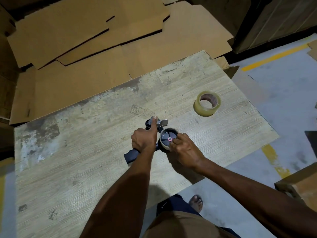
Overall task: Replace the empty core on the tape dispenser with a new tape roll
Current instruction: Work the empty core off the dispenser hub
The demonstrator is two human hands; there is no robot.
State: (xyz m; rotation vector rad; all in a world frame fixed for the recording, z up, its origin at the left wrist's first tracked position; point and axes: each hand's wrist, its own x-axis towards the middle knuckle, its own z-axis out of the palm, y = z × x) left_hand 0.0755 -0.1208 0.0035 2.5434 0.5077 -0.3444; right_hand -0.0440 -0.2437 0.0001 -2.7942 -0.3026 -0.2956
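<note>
- Grip first: I am wrapping my left hand (144, 140) round the tape dispenser (131, 155) where its handle meets the frame. My thumb (153, 122) is lying straight along the front end. I am pinning the tool to the table (85, 152) this way so it cannot slide or twist while the other hand is working.
- The dispenser is lying on its side with the hub facing up at me, which is leaving the spool open to reach from above.
- My right hand (183, 150) is curling over the near edge of the empty core (163, 145), with fingertips on its rim and by the hub centre. It is holding the core, not spread wide. The core is sitting fully on the hub, so I judge the pull-off is only beginning.
- The new tape roll (204, 110) is waiting flat on the table, well apart to the far right, on my right hand's side for an easy pick-up once the hub is bare.
- Flattened cardboard sheets (85, 40) are lying beyond the table's far edge, clear of the work.
</note>
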